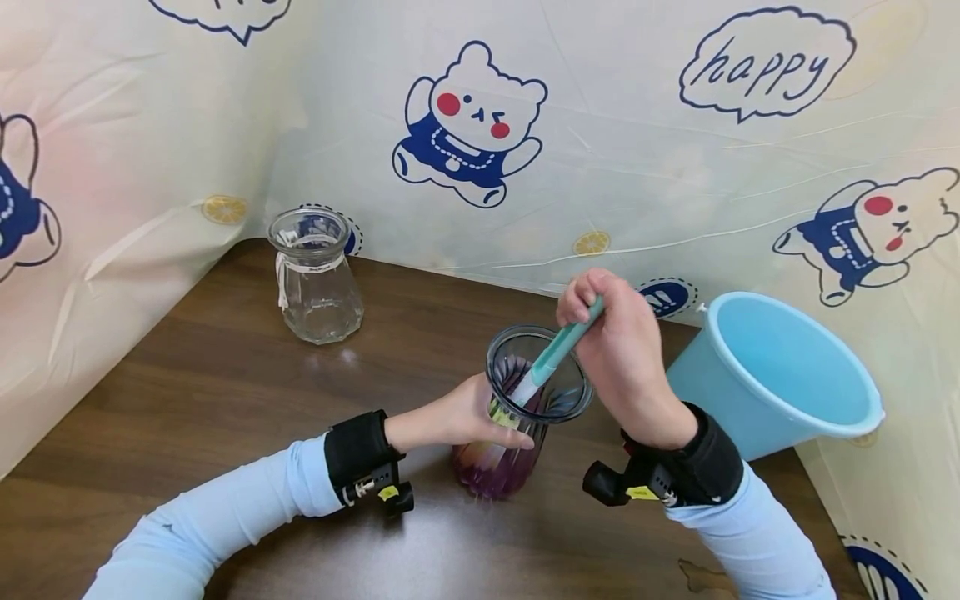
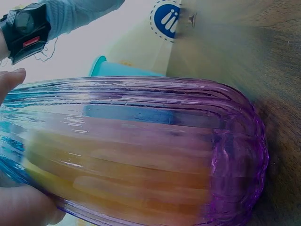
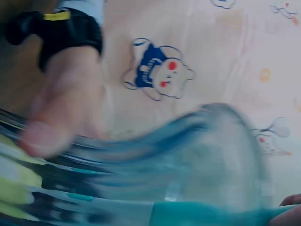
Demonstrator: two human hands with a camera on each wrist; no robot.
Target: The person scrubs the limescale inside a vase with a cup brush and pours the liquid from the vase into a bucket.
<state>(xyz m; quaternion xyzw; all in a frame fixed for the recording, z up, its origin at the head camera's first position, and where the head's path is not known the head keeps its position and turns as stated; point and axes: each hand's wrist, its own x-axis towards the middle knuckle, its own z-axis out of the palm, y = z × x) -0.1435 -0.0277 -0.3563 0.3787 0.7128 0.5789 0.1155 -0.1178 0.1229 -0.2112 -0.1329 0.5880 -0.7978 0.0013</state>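
Note:
Tilted over the table is a ribbed glass vase (image 1: 501,479), purple at the base and bluish toward its flared rim. My left hand (image 1: 465,414) grips it below the rim, thumb across the near side. From the upper right, my right hand (image 1: 617,346) holds the teal handle of a bottle brush (image 1: 564,343), whose white shaft slants down through the vase mouth. Yellow-orange shapes (image 2: 117,174) show through the glass in the left wrist view; the brush's head is not distinct there. In the right wrist view, the teal handle (image 3: 202,214) passes the clear rim.
A clear glass jar (image 1: 321,304) with a white ribbon at its neck stands at the back left of the brown table (image 1: 187,400). On the right, beside my right forearm, a light blue bucket (image 1: 720,392) leans. A bear-printed sheet (image 1: 615,150) hangs behind the table.

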